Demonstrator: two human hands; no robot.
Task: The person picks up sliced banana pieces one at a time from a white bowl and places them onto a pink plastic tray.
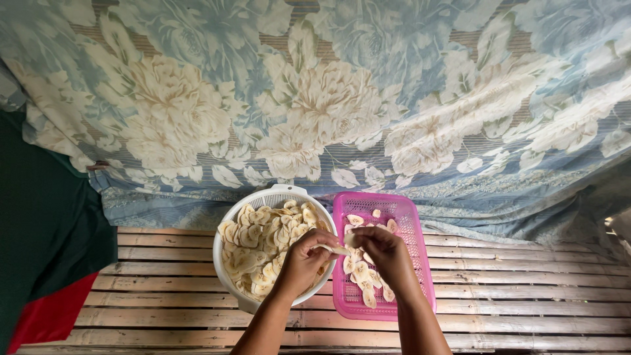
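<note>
Both hands meet over the seam between two containers, and each grip is pinched on the same pale slice (339, 249): the left hand (303, 260) has its fingertips pressed together on one end, the right hand (388, 253) nips the other end from above. Held this way, between two sets of fingertips, the thin piece is kept off the heap and can be peeled apart or turned without snapping; whether it is one slice or two stuck together cannot be told.

Seen from the head camera, the slice hangs just above the inner rims of a round white colander (231, 217), heaped with pale banana-like slices (263, 240), and a pink rectangular basket (411, 227) holding only a few slices (360, 271) spread out flat. The two stand touching side by side, so a piece has hardly any way to travel between them.

Both rest on a slatted bamboo worktop (526, 289), near its far edge, about midway along it. Behind that edge hangs a blue floral cloth (328, 98). At the left edge lie a dark green fabric (46, 223) and a red one (46, 315).
</note>
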